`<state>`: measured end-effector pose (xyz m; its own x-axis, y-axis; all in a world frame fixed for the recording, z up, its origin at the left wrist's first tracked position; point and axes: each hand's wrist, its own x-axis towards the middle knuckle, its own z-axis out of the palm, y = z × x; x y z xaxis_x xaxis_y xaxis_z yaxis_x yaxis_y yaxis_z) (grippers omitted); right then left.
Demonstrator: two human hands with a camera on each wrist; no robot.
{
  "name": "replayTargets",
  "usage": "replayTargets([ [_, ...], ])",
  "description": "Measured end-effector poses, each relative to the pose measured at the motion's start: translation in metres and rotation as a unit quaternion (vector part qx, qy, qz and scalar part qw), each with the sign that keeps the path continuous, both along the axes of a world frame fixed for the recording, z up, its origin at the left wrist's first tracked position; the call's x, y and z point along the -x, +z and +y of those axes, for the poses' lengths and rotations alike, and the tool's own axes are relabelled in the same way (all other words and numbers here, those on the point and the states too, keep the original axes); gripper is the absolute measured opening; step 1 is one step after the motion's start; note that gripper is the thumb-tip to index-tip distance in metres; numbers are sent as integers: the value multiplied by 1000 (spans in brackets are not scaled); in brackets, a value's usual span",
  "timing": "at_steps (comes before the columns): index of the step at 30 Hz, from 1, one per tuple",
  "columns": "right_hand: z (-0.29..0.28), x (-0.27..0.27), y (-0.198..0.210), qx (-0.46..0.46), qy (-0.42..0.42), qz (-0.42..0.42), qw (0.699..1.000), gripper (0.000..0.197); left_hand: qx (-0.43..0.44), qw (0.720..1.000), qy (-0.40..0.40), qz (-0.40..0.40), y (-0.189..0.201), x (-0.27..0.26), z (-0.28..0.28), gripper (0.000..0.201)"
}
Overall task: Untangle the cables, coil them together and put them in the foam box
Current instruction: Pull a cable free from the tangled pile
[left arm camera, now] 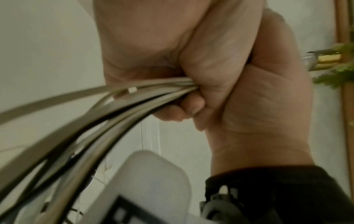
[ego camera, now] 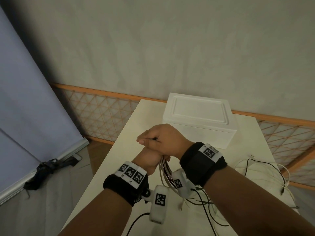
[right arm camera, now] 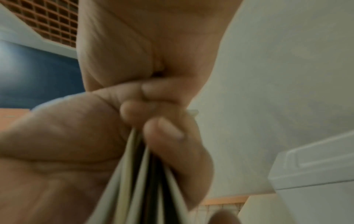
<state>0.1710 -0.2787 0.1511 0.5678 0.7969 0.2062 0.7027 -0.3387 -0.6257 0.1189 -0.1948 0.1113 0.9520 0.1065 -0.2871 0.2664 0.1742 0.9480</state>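
Above the white table point(ego camera: 129, 126) my two hands meet, fist over fist. My left hand point(ego camera: 150, 159) grips a bundle of white and black cables point(ego camera: 166, 171), which hangs from under the fist. My right hand point(ego camera: 163, 138) sits on top with its fingers curled round the upper end, and a dark strand shows at the thumb. The left wrist view shows the cables point(left arm camera: 114, 106) fanning out of the closed fingers. The right wrist view shows the cables point(right arm camera: 138, 181) dropping below the left hand point(right arm camera: 67, 136). The white foam box point(ego camera: 199, 121), lid on, stands behind the hands.
Loose white and black cable ends point(ego camera: 265, 172) trail over the table at the right, and more black cable point(ego camera: 209, 212) lies near me. The foam box point(right arm camera: 316, 174) is close on the right. A dark folded umbrella point(ego camera: 46, 169) lies on the floor at the left.
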Motion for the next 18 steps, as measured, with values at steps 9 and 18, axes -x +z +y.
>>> replayTargets([
  [9,-6,0,26,-19,-30,118,992,49,-82,992,-52,-78,10,3,0,14],
  [18,-16,6,16,-206,-101,242,943,49,-67,989,-88,-93,7,1,7,13],
])
